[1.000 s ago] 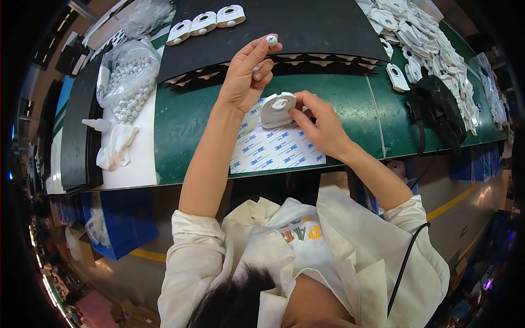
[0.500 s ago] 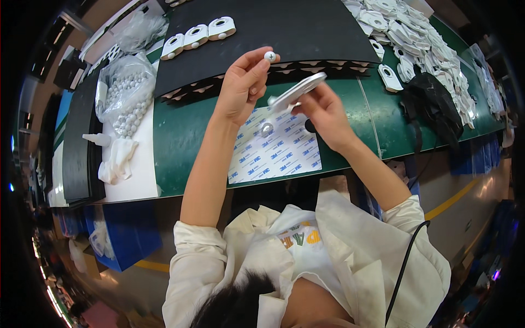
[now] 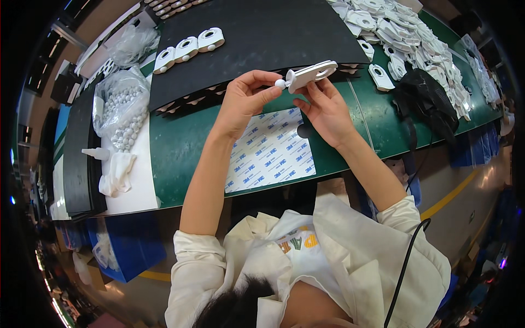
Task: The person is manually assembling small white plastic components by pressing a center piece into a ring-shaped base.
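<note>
Between the thumb and fingers of my left hand [image 3: 244,101] is a small white ball [image 3: 280,84]. My right hand [image 3: 330,112] pinches a flat white plastic part [image 3: 314,75] with a round hole toward its far end. The ball is at the part's left end, by a short stem there; whether the two touch I cannot tell. Both hands are raised over the table, in front of the black board's near edge. Below them lies a white sheet with blue print [image 3: 273,150].
Three similar white parts with balls [image 3: 186,48] stand on the stacked black boards [image 3: 257,41]. A clear bag of white balls [image 3: 124,104] lies left, near a small white bottle [image 3: 96,153] and a white cloth [image 3: 117,175]. At right are a heap of white parts [image 3: 402,38] and a black mesh bag [image 3: 426,101].
My hands have come together. The right hand has turned the white part so its stem end points at the ball, and the left hand has moved slightly lower with the ball.
</note>
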### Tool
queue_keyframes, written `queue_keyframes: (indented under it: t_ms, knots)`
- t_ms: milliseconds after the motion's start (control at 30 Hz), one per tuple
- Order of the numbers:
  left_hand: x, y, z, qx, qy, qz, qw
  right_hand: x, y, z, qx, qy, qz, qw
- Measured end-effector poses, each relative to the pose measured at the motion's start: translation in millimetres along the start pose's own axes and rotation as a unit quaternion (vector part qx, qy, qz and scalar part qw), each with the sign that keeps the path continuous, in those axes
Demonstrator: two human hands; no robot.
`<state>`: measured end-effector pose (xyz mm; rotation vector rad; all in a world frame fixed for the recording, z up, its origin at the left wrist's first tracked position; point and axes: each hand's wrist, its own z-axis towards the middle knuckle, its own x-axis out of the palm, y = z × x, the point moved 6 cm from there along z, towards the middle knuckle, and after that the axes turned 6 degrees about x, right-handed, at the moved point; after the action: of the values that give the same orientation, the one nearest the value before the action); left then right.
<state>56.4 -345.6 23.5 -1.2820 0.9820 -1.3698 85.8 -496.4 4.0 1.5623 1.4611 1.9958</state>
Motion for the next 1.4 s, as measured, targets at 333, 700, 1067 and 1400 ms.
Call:
queue_keyframes:
  t_ms: [333,700,1067,1400]
  knots:
    - [3,-4,1,0.064,0.02,0.063,0.996,3,0,-1,0.022,0.01,-0.041,0.999]
    - [-17,-11,2,0.121,-0.053,-0.023,0.991,58,55,43,-0.126,0.09,-0.294,0.943]
    - [-5,12,2,-0.082,0.039,-0.237,0.967,41,39,208,-0.188,-0.097,-0.584,0.784]
    - [0,11,1,-0.09,0.002,-0.258,0.962,14,69,155,-0.193,-0.05,-0.518,0.832]
